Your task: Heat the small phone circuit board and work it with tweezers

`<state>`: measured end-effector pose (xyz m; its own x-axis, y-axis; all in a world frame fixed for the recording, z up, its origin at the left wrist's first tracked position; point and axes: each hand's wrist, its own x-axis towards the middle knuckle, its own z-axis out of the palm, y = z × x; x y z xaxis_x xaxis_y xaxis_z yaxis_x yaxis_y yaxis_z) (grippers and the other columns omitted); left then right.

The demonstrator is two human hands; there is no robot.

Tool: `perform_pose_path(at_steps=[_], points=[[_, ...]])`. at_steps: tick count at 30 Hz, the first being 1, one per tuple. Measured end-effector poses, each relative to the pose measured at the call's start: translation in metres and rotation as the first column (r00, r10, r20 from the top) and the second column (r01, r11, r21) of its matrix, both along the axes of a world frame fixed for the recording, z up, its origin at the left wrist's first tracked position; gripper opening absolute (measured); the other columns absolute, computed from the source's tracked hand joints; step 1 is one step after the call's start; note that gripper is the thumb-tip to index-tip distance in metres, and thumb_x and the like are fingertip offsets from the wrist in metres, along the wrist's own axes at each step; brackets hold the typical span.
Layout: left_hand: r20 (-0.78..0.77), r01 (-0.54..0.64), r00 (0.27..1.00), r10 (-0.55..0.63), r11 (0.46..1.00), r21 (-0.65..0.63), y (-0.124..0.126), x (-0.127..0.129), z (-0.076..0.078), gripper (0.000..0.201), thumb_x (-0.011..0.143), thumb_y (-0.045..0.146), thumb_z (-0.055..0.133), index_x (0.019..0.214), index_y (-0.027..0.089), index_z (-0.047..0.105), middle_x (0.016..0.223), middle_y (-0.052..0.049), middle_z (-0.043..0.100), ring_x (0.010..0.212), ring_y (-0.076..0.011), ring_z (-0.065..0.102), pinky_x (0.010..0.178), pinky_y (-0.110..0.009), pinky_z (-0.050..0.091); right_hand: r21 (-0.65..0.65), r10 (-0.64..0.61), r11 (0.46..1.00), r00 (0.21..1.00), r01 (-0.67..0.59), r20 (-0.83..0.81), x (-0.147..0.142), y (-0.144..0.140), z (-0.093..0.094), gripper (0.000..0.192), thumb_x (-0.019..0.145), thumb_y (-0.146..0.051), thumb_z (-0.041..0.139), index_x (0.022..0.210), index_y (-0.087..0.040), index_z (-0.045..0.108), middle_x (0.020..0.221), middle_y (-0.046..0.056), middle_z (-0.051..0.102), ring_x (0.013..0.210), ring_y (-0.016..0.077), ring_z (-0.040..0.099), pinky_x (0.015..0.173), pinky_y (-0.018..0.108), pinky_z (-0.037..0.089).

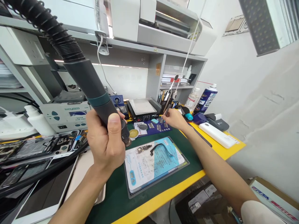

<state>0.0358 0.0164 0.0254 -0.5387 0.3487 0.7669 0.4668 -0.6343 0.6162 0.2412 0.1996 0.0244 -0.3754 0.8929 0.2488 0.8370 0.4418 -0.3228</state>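
Hands came first, two of them. The left hand (106, 143) was closest, its grip wrapped tight around the dark handle of a hot air tool (93, 84). The thumb sat on top. The tool's metal tip poked out just under the fingers, and most of it was hidden by the hand. Its ribbed black hose (50, 29) ran up and left and was cut off by the picture's edge.

Below the tip lay one blue mat (154, 163) on the green tabletop (112, 193). One small circuit board (143, 149) and one black flat cable (157, 147) lay on the mat.

Farther off, the right hand (174, 119) reached out, its fingers pinching thin tweezers (166, 109). The tweezer tips were too small to see clearly. Next to that hand lay one round tin (134, 133) and one white case (217, 134).

At the back stood one spray can (206, 98), one clear bottle (192, 99), and one flat heater plate (142, 109). Phone parts (39, 146) on the left were a jumble, too mixed to count.
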Motion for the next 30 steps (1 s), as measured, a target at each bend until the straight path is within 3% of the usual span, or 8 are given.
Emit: perform_pose_path(at_steps=[30], points=[[-0.04,-0.043,0.998,0.043,0.999,-0.02,0.0011,-0.0021,-0.0018,0.029,0.098,0.05,0.054,0.104,0.022,0.058,0.089,-0.005,0.066,0.067,-0.019,0.062,0.063,-0.036,0.053,0.057,0.044,0.997,0.999,-0.045,0.012,-0.0049,-0.0011,-0.0075,0.025,0.099,-0.039,0.063,0.096,-0.014,0.067,0.089,0.003,0.068,0.084,0.0176,0.066,0.083,0.038,0.055]])
